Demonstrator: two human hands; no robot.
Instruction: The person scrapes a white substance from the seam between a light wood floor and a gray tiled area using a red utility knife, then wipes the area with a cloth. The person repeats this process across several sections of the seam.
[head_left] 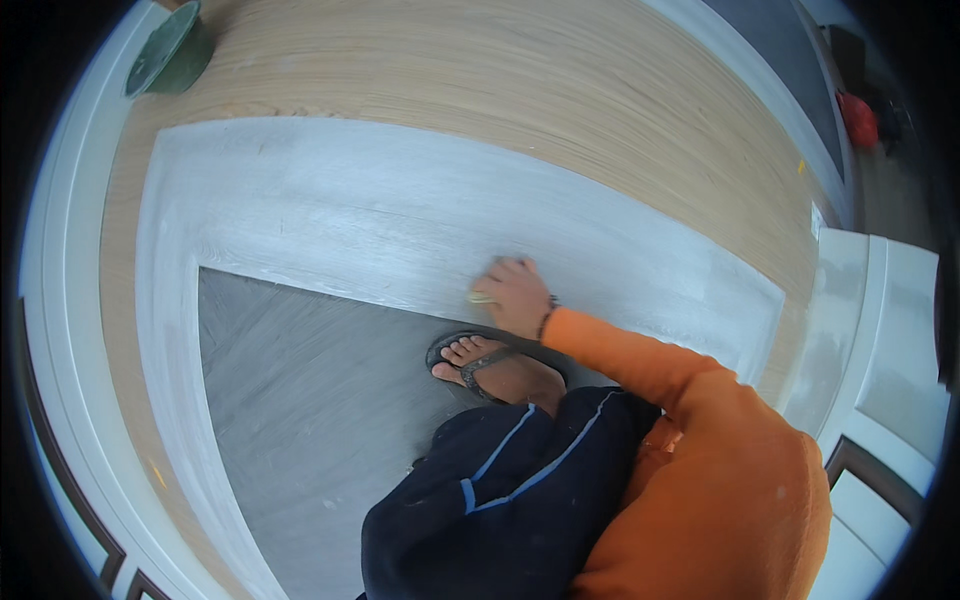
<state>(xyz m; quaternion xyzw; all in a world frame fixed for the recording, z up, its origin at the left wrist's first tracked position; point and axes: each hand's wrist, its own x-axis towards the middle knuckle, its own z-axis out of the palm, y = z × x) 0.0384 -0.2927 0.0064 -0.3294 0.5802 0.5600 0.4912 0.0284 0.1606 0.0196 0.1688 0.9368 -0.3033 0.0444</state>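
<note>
My right hand (513,296) lay just right of the middle of the frame, palm down on the pale grey-white band of floor (400,220), with the fingers curled narrow over a small yellowish pad (481,297) — only its edge peeked out at the left side of my knuckles, so I could not tell what kind of pad it was. The hand pressed flat on it, touching the painted band close to where that band met the darker grey floor panel (300,400) below it. A dark bracelet (547,317) sat on that wrist, and my orange sleeve (640,360) ran from it down toward the lower right of the frame.

My left hand was nowhere in the picture.

Just below the hand, my foot in a dark flip-flop (480,360) stood on the darker grey panel, toes pointing left, near the hand but apart from it. My knee in dark blue trousers (510,480) with a lighter blue stripe filled the lower middle.

The pale band swept from the upper left to the right edge, and beyond it, across the top, ran light wood flooring (480,80). A green round tub (170,55) stood in the upper left corner — well apart from my hand. White trim (60,300) curved down the left side, and a red thing (858,120) showed small at the upper right.
</note>
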